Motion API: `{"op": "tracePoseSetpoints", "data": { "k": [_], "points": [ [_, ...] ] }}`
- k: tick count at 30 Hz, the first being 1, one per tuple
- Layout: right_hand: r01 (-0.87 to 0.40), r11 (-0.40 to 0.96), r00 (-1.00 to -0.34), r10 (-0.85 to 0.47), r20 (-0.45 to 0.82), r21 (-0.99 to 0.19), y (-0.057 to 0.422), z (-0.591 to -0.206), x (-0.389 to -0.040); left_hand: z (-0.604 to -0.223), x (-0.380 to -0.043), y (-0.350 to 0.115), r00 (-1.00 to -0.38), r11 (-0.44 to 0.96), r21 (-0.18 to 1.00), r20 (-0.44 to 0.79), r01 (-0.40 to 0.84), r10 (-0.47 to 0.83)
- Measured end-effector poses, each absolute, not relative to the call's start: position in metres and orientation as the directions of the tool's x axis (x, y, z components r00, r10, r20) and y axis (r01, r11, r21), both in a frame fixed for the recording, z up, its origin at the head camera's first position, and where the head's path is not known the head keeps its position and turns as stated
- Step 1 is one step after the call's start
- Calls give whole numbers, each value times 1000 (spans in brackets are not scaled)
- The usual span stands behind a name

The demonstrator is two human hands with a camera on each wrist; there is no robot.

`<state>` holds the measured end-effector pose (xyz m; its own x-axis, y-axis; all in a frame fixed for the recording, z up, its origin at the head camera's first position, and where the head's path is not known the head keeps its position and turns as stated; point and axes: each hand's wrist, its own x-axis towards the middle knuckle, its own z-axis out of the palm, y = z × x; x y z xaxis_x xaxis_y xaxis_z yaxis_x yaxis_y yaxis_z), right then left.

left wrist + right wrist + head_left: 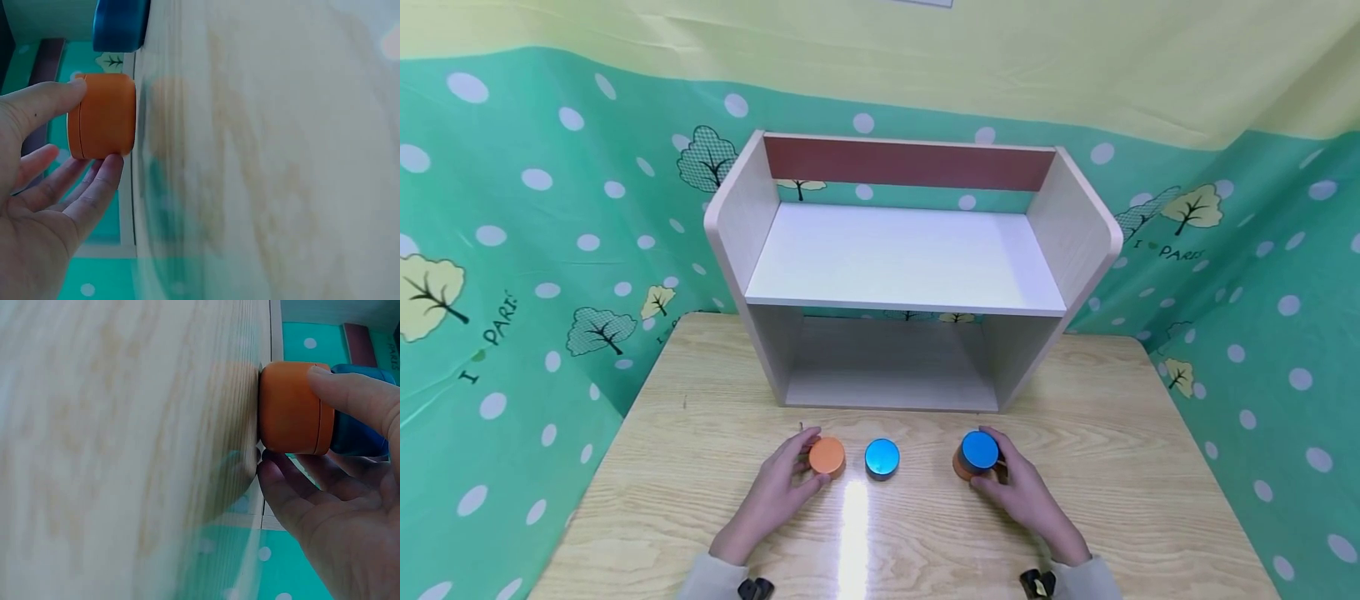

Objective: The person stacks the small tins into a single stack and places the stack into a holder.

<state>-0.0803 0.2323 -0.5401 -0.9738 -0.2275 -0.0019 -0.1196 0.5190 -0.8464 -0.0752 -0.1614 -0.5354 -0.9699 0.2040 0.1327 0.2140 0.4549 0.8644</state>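
My left hand holds a small round orange tin between thumb and fingers. In the left wrist view, a lid seam runs round that orange tin, and its base is close to the tabletop. A shiny blue tin stands just right of it, touched by neither hand. Farther right, my right hand is around a stack of two tins. The stack has a blue tin on top of a second orange tin. In the right wrist view the thumb presses the lower, orange one, with fingers on its opposite side.
Behind the tins stands a white two-level shelf with a dark red back strip. A light wood table carries everything. Green dotted curtain hangs at the back and both sides.
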Motion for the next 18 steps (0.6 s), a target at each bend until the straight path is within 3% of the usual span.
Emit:
{"op": "tracePoseSetpoints", "data": {
  "k": [18],
  "points": [
    [-110, 512, -977, -212, -1, -852, 231, -539, -80, -506, -84, -145, -941, 386, 875, 190, 291, 279]
  ]
}}
